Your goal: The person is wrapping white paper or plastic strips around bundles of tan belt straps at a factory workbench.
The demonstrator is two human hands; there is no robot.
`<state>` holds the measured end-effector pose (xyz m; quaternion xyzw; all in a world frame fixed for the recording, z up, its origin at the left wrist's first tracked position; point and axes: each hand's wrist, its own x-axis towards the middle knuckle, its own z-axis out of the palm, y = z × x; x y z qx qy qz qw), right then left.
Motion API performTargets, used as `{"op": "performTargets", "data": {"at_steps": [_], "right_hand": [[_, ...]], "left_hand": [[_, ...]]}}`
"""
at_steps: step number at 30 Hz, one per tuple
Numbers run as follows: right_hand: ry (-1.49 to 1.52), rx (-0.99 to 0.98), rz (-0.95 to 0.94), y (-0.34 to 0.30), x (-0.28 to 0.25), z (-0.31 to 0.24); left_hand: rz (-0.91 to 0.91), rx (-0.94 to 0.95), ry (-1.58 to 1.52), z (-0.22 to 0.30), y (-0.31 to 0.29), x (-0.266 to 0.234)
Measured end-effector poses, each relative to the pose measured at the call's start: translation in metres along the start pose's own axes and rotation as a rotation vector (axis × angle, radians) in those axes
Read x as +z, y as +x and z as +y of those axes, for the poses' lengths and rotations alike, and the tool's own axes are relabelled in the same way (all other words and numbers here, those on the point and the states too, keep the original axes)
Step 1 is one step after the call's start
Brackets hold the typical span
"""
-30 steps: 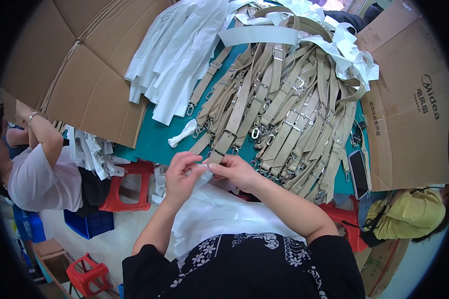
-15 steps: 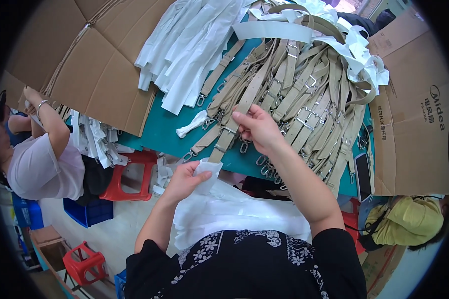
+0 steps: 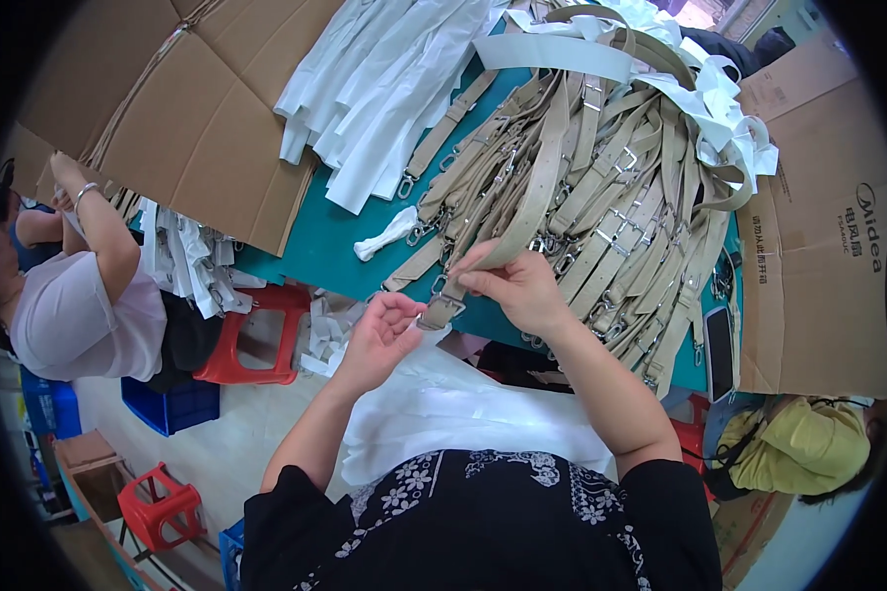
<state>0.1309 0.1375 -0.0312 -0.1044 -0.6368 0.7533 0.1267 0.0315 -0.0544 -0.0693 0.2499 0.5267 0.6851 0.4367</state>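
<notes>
A beige strap [image 3: 547, 177] with a metal buckle runs from the pile towards me. My right hand [image 3: 517, 291] is closed on it, thumb on top, just above the buckle. At the strap's lower end, my left hand [image 3: 379, 340] has its fingers curled round the metal-fitted tip. A bit of white wrapping shows just below that tip, mostly hidden by the hand. Many similar beige straps [image 3: 611, 227] with buckles and snap hooks lie heaped on the green table [image 3: 315, 241]. A small twisted white wrap [image 3: 386, 234] sits left of the heap.
Long white sleeves [image 3: 384, 89] lie at the far left of the table, and white sheeting [image 3: 463, 414] covers my lap. Cardboard stands left [image 3: 207, 128] and right [image 3: 808, 246]. A phone [image 3: 719, 353] rests at the right edge. Another person [image 3: 89, 305] works at left near a red stool [image 3: 261, 340].
The white sleeve that my left hand held round the strap's end no longer covers it. My right hand has moved down and nearer my left, bringing the strap along.
</notes>
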Motion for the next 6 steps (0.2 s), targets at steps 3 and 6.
{"op": "performTargets", "data": {"at_steps": [3,6], "right_hand": [[0.095,-0.075,-0.016,-0.007,-0.004,0.007],[0.065,-0.140,-0.085,-0.014,-0.010,0.018]], "left_hand": [[0.016,-0.044,-0.016,-0.003,-0.002,-0.002],[-0.030,-0.115,0.223,-0.008,-0.002,-0.007]]}}
